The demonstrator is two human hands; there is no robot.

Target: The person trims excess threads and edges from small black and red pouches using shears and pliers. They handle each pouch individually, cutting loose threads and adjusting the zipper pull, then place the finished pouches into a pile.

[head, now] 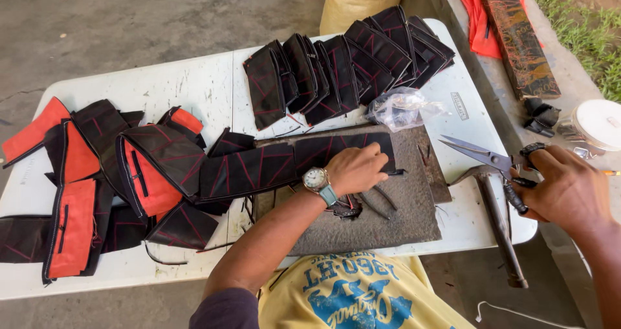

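Two hands work at a white folding table (194,89). Left hand (354,169) presses fingers flat, grasping nothing, on a black red-stitched fabric strip (336,149); right hand (568,190) grips scissors (482,153), blades parted, far of a hammer (498,222).

Fabric strip (294,157) on metal plate (388,206), scissors (482,154) right

black fabric pieces (343,70) with red stitched lines, orange-lined pouches (149,174), white table (194,89)

Crumpled clear plastic bag (402,107) on the white table (194,86) at one o'clock; small rectangular grey label (459,106) just beside it.
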